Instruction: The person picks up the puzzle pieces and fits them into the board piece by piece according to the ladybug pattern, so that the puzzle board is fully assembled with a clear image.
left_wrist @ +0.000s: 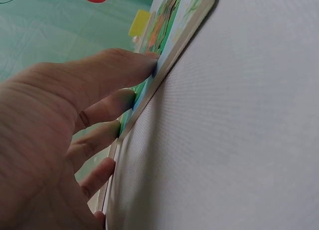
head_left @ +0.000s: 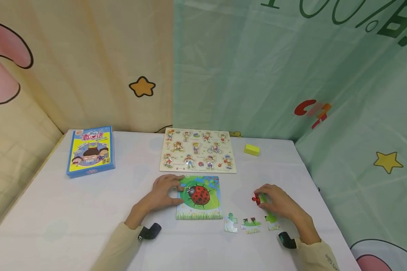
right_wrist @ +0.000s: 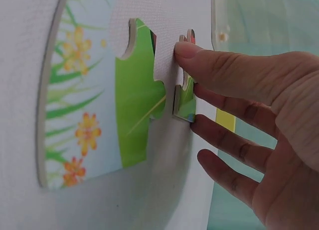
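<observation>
My left hand (head_left: pixel 163 192) rests at the left edge of a square ladybug puzzle board (head_left: pixel 199 212), thumb and fingertips on its surface. In the left wrist view, the thumb (left_wrist: pixel 119 68) and fingers lie slightly bent along the board's edge. To the right, my right hand (head_left: pixel 277 201) pinches a red and green puzzle piece (head_left: pixel 256 199) between thumb and fingers. The right wrist view shows that piece's green corner (right_wrist: pixel 186 104) below the thumb. Nearer to me lie a green-and-white corner piece (head_left: pixel 273 224), a middle piece (head_left: pixel 251 226) and another grassy piece (head_left: pixel 230 224).
Behind the ladybug board lies a larger board of cartoon children (head_left: pixel 198 165). A yellow block (head_left: pixel 252 149) stands to its right. The blue and yellow box (head_left: pixel 91 150) sits at the back left of the white table (head_left: pixel 71 226). Printed curtains (head_left: pixel 224 75) hang behind.
</observation>
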Action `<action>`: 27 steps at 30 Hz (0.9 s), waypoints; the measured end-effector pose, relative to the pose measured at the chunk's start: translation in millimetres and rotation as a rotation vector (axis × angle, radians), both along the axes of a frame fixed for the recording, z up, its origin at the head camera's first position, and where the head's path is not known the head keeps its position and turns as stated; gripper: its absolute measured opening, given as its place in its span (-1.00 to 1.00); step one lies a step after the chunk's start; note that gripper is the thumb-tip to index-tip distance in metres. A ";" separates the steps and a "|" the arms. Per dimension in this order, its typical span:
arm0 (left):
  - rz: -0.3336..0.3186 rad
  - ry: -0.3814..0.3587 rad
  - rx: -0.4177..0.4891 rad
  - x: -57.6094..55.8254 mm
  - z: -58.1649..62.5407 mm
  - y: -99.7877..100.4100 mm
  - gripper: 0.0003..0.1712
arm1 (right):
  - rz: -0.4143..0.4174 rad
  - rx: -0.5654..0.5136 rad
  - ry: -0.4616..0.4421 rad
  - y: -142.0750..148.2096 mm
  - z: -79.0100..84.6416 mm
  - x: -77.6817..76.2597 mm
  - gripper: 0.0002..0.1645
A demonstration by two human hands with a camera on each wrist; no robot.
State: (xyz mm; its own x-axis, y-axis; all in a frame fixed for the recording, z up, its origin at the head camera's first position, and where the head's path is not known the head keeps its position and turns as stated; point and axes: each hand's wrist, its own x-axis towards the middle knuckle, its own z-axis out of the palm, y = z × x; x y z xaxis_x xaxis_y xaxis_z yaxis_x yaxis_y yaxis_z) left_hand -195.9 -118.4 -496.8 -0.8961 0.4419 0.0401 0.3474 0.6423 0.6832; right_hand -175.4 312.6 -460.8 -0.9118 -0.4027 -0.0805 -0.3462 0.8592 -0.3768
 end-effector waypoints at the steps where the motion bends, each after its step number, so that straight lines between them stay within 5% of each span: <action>1: 0.000 -0.002 -0.001 -0.2 0.3 0.2 -0.74 | 0.004 0.005 0.001 0.1 0.4 -0.3 -0.54; 15: -0.001 -0.009 -0.005 -1.3 0.0 0.5 -0.73 | 0.029 0.032 0.021 -3.4 -0.7 -3.7 -0.63; 27: -0.003 -0.007 0.004 -0.9 -0.9 0.5 -0.74 | 0.069 0.038 0.068 -34.1 -4.5 -14.0 -0.62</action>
